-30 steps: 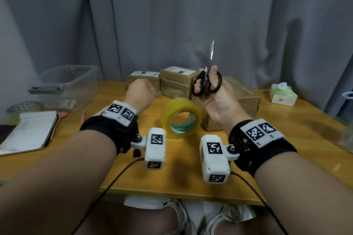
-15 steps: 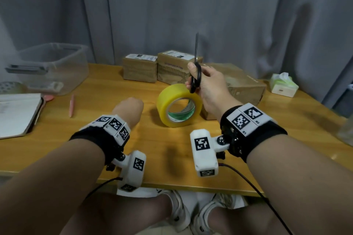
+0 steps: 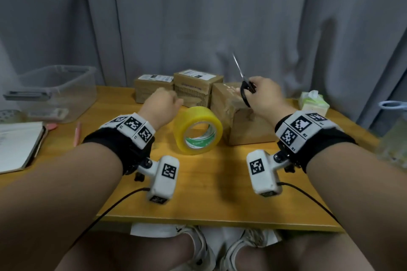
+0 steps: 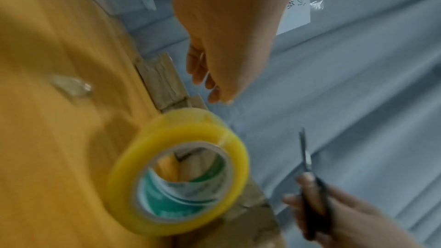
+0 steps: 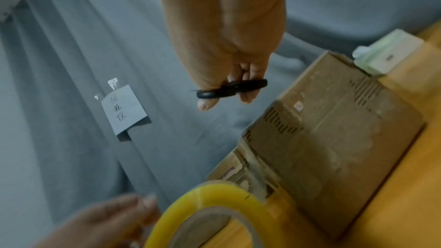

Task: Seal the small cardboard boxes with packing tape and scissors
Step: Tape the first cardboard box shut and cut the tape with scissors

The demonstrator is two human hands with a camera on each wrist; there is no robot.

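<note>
Right hand [image 3: 263, 97] raised above the right cardboard box [image 3: 242, 121]; thumb and fingers through the black loops of the scissors [image 3: 243, 82], gripping them. Blades closed, pointing up and tilted left against the grey curtain [image 3: 198, 17].

Left hand [image 3: 161, 105] in the air over the table [image 3: 198, 193], just left of the tape roll [image 3: 198, 130], holding nothing. Fingers loosely curled, tips pointing toward the boxes; motion blur.

Yellow packing tape roll stands on edge mid-table, its open core facing the near side, just beside the right box's left face; cannot tell if they touch.

Two smaller cardboard boxes at the far edge: the left one [image 3: 152, 88] and the middle one [image 3: 196, 86], side by side, white labels on top.

Left side: clear plastic bin [image 3: 57, 92], open notebook [image 3: 17, 145], pink pen [image 3: 77, 134]. Far right: tissue pack [image 3: 312, 101].
</note>
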